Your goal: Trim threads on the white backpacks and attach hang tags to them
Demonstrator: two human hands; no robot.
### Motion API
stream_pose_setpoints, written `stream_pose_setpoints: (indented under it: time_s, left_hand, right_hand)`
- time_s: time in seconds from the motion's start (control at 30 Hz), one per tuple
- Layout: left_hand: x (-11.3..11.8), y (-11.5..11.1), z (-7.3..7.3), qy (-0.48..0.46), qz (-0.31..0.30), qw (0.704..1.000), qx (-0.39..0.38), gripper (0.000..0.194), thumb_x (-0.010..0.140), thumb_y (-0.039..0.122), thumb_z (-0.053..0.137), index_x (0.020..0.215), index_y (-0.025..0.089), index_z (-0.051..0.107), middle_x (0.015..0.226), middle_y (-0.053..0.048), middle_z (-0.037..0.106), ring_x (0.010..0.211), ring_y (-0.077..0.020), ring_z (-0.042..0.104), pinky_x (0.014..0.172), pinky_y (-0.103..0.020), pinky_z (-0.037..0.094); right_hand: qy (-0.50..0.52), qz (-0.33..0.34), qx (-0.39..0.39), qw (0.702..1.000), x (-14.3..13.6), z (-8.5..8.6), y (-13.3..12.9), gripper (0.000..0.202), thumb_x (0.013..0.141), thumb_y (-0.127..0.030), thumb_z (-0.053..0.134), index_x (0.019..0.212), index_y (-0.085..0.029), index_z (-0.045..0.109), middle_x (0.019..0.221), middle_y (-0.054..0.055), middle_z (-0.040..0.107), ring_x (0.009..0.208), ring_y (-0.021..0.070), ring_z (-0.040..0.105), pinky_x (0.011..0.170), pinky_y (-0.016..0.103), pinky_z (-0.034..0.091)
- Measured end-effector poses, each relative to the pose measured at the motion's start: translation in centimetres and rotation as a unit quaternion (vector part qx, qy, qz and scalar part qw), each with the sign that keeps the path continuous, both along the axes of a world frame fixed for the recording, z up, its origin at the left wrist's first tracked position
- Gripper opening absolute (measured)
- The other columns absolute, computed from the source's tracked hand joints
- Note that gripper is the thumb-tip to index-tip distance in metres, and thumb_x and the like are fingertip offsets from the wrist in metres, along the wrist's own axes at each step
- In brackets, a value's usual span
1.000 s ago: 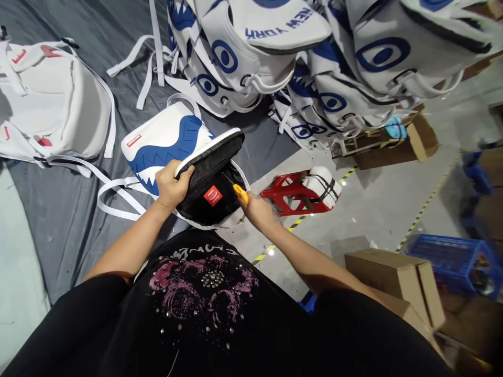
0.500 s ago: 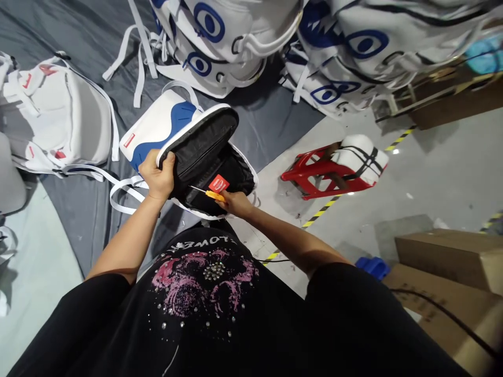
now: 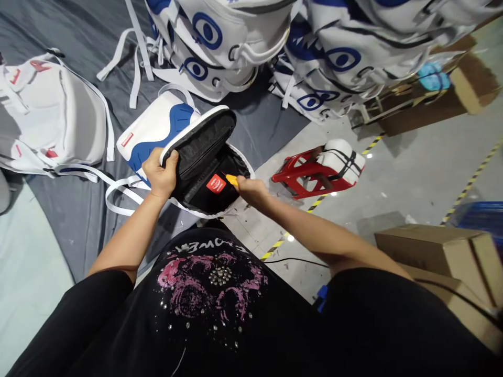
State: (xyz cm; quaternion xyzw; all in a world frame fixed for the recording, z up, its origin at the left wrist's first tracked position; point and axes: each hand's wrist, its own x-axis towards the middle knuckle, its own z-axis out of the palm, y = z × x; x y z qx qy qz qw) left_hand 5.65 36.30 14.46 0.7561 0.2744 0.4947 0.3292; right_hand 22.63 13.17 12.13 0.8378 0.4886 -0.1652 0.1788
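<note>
A small white and blue backpack (image 3: 146, 133) lies with its front flap folded up, showing a black lining. My left hand (image 3: 160, 173) pinches the flap's white edge, thumb on the lining side. In my right hand (image 3: 253, 191) are yellow-handled thread snips (image 3: 232, 181), held at the right side of the opening; their blades hardly show against the dark inside. Beside the tips, a red label (image 3: 216, 184) sits on the lining. A white strap (image 3: 118, 201) loops out from the bag's lower left.
White backpacks with blue eyes (image 3: 207, 31) are stacked at the back on a grey cloth (image 3: 271, 118). Another white backpack (image 3: 78, 115) lies at left. On the floor at right are a red stool (image 3: 293, 175) with a white pad and cardboard boxes (image 3: 424, 248).
My right hand has moved right and slightly up with the snips, away from the red label. My left hand keeps its hold on the flap. The view has shifted a little.
</note>
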Motion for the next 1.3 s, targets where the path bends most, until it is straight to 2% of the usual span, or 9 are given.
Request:
stream_pose_setpoints:
  time_s: [0.13,0.2,0.37,0.43,0.6,0.8,1.0,1.17,1.3]
  left_hand:
    - [-0.3,0.1,0.2,0.007,0.013,1.000,-0.002,0.056,0.090,0.068,0.049,0.065,0.019,0.049,0.060,0.004,0.037,0.056,-0.0101,0.037,0.057,-0.027,0.031]
    - [-0.5,0.6,0.1,0.017,0.035,0.999,-0.009,0.057,0.090,0.071,0.048,0.065,0.019,0.048,0.060,0.004,0.035,0.057,-0.0105,0.037,0.058,-0.027,0.032]
    - [-1.3,2.0,-0.3,0.041,0.099,0.994,-0.011,0.058,0.092,0.072,0.041,0.067,0.020,0.045,0.065,0.003,0.034,0.062,-0.0123,0.041,0.064,-0.029,0.039]
    - [-1.3,2.1,-0.3,0.049,0.102,0.994,-0.003,0.058,0.092,0.073,0.041,0.068,0.020,0.047,0.067,0.002,0.035,0.064,-0.0127,0.043,0.066,-0.029,0.040]
    - [-1.0,2.0,-0.1,0.049,0.088,0.995,0.005,0.061,0.089,0.077,0.042,0.068,0.019,0.048,0.065,0.003,0.035,0.061,-0.0119,0.042,0.064,-0.030,0.038]
    - [-0.8,1.8,-0.3,0.051,0.085,0.995,0.021,0.060,0.089,0.076,0.044,0.071,0.019,0.052,0.064,0.003,0.036,0.060,-0.0120,0.043,0.064,-0.030,0.038]
    - [-0.9,1.7,-0.6,0.057,0.080,0.995,0.032,0.053,0.090,0.069,0.048,0.073,0.019,0.054,0.063,0.002,0.041,0.061,-0.0137,0.048,0.068,-0.031,0.042]
    - [-1.2,1.0,-0.6,0.107,0.127,0.986,0.026,0.045,0.088,0.063,0.055,0.080,0.019,0.058,0.072,-0.001,0.050,0.075,-0.0185,0.058,0.077,-0.035,0.046]
    - [-1.5,-1.4,0.3,0.120,0.175,0.975,0.066,0.035,0.089,0.054,0.057,0.097,0.020,0.060,0.090,-0.006,0.060,0.090,-0.0226,0.061,0.086,-0.040,0.047]
  right_hand:
    - [0.133,0.220,0.013,0.966,-0.6,-2.2,3.7,0.046,0.101,-0.047,0.041,0.118,-0.009,0.060,0.095,0.018,0.071,0.080,0.0248,0.065,0.064,0.029,0.033]
    - [0.176,0.255,0.028,0.950,-1.0,-3.8,4.3,0.040,0.100,-0.043,0.047,0.118,-0.010,0.062,0.098,0.016,0.072,0.083,0.0226,0.064,0.066,0.029,0.032]
    - [0.051,-0.014,0.141,0.989,-1.8,-7.4,3.9,0.053,0.102,-0.050,0.039,0.124,-0.007,0.059,0.105,0.019,0.070,0.091,0.0243,0.063,0.067,0.030,0.030]
    - [0.041,-0.061,0.155,0.985,-2.0,-8.1,3.9,0.058,0.101,-0.056,0.038,0.123,-0.007,0.059,0.103,0.017,0.071,0.090,0.0243,0.064,0.066,0.030,0.030]
    - [0.070,-0.060,0.185,0.979,-2.3,-8.4,4.0,0.061,0.097,-0.063,0.042,0.117,-0.009,0.064,0.099,0.015,0.072,0.087,0.0237,0.065,0.065,0.029,0.030]
    - [0.086,-0.109,0.211,0.967,-2.3,-8.9,4.0,0.045,0.101,-0.047,0.043,0.126,-0.013,0.058,0.108,0.010,0.074,0.093,0.0214,0.068,0.064,0.026,0.031]
    - [0.125,-0.078,0.183,0.972,-1.1,-7.0,4.3,0.045,0.103,-0.047,0.041,0.125,-0.011,0.056,0.098,0.013,0.075,0.089,0.0235,0.069,0.064,0.025,0.033]
    - [0.143,-0.064,0.137,0.978,-0.2,-5.8,4.8,0.045,0.104,-0.049,0.037,0.125,-0.014,0.053,0.102,0.013,0.075,0.092,0.0259,0.070,0.066,0.026,0.037]
    - [0.176,-0.040,0.119,0.976,0.4,-5.6,5.2,0.043,0.105,-0.047,0.034,0.128,-0.015,0.052,0.104,0.013,0.074,0.095,0.0260,0.071,0.071,0.027,0.042]
